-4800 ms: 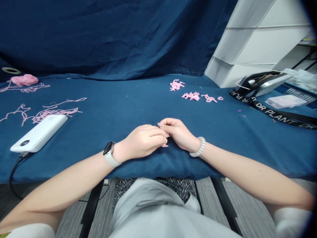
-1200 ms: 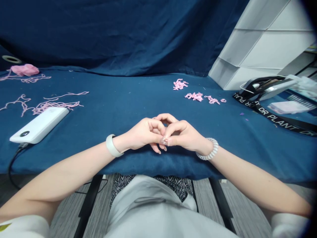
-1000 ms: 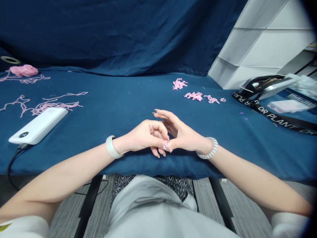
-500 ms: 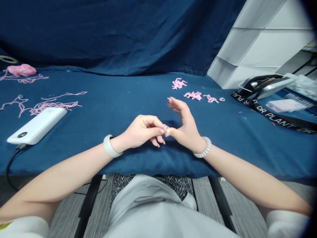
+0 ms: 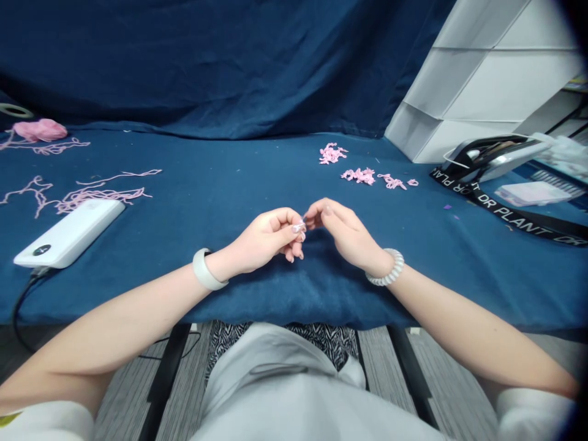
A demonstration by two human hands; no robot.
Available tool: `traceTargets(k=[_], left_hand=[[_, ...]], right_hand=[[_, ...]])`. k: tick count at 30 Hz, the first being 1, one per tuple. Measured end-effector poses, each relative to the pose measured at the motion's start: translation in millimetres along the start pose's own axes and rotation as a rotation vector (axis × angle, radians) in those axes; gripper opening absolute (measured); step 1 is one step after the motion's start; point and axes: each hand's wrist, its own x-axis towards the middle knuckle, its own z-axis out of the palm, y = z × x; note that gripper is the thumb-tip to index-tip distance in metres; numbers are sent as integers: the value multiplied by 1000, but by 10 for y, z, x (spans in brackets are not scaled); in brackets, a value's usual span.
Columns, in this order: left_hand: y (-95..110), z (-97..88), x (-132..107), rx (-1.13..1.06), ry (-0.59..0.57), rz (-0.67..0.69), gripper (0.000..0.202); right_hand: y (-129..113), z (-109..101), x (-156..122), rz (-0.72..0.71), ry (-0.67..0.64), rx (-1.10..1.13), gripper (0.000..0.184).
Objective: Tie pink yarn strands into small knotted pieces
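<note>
My left hand (image 5: 273,237) is raised above the near part of the blue table, thumb and index finger pinched together. A tiny pink bit of yarn (image 5: 299,227) shows at those fingertips, mostly hidden by them. Just to its right, my right hand (image 5: 342,229) has its fingers bent toward the left fingertips, close to or touching them. Its thumb sits back from the finger ends, and I see nothing held in it. Beyond the hands lie small pink yarn pieces in a heap (image 5: 332,154), a second cluster (image 5: 359,176) and a short row (image 5: 392,182).
At left, a white power bank (image 5: 71,233) with a black cable lies by loose pink yarn strands (image 5: 92,197). A pink yarn ball (image 5: 40,130) is farther back. Right of me are a lettered black strap (image 5: 505,214), a clear-lidded box (image 5: 528,193) and white boxes (image 5: 487,86).
My right hand has turned and its raised fingers have come down toward the left fingertips. Its thumb has drawn back from the left hand's pinch. The left hand has shifted slightly.
</note>
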Motion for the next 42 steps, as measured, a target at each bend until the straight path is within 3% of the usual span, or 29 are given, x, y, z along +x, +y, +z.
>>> traceTargets(k=[5, 13, 19, 22, 30, 42], left_hand=[[9, 17, -9, -17, -40, -31, 35], [24, -11, -12, -58, -66, -35, 31], [26, -8, -28, -25, -89, -52, 31], [42, 12, -28, -72, -54, -56, 31], [90, 43, -16, -50, 78, -88, 31], [108, 81, -35, 217, 167, 32, 23]], right_hand=[[-9, 34, -14, 108, -146, 78, 41], [-63, -12, -30, -57, -238, -183, 19], [-44, -8, -50, -230, -180, -391, 6], [-26, 18, -62, -278, -126, -450, 10], [-76, 22, -44, -153, -85, -382, 17], [-100, 15, -39, 93, -134, -44, 24]])
